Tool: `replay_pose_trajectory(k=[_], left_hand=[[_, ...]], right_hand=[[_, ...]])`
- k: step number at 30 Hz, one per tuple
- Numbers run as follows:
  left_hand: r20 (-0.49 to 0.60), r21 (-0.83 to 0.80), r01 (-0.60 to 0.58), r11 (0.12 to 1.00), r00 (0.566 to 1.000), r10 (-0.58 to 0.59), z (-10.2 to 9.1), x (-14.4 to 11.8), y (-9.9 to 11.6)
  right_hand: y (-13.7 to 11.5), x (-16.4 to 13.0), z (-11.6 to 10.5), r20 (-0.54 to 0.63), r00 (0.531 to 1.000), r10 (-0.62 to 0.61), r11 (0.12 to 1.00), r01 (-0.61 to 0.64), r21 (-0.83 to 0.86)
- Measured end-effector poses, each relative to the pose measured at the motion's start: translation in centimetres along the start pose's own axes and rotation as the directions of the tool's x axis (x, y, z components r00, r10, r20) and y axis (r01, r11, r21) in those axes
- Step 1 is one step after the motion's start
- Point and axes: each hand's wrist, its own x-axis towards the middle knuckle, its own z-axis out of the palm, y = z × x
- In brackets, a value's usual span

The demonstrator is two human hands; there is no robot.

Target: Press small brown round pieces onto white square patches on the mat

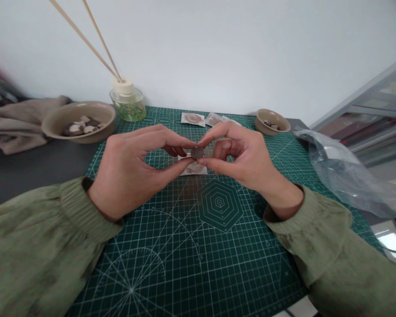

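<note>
Between both hands, above the cutting mat, is a small flat grey-brown piece point(197, 152) with a rounded outline. My left hand point(135, 165) pinches its left side between thumb and index finger. From the other side, my right hand point(242, 156) grips it the same way, its other fingers curled in. What the piece is made of cannot be made out. Below and just behind the fingertips lies a small white packet point(193, 169) with a brownish round mark, partly covered by the hands.
A green cutting mat point(218, 268) covers the table. Further back are a bowl of small chunks point(81, 140), a reed diffuser point(128, 103), a white packet point(192, 119), clear wrappers point(216, 118) and a smaller bowl point(272, 115). A plastic bag point(336, 163) lies right, a cloth point(26, 119) left.
</note>
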Motion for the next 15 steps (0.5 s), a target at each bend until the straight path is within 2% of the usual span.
replay_pose_trajectory(k=[2,6,9,12,15], left_hand=[[0.002,-0.035,-0.001,0.999,1.0,0.001,0.2,0.0,-0.2],[0.015,-0.073,0.037,0.997,0.999,-0.036,0.5,-0.2,-1.2],[0.091,0.003,0.042,0.999,0.995,-0.042,0.5,-0.3,-2.1],[0.216,0.151,-0.005,0.989,0.976,-0.028,0.5,-0.3,-2.9],[0.323,0.233,-0.032,0.972,0.945,-0.046,0.7,-0.4,-3.2]], right_hand=[[0.0,0.0,0.0,-0.018,1.0,0.021,0.999,-0.021,-0.025],[0.1,-0.1,0.2,-0.041,0.999,0.031,0.999,-0.03,0.035],[0.5,-0.1,0.1,-0.068,0.998,0.016,1.0,-0.015,0.013],[0.8,0.0,-0.3,-0.048,0.998,-0.043,0.989,0.036,-0.14],[0.3,0.3,-1.0,0.029,0.992,-0.123,0.922,0.125,-0.366]])
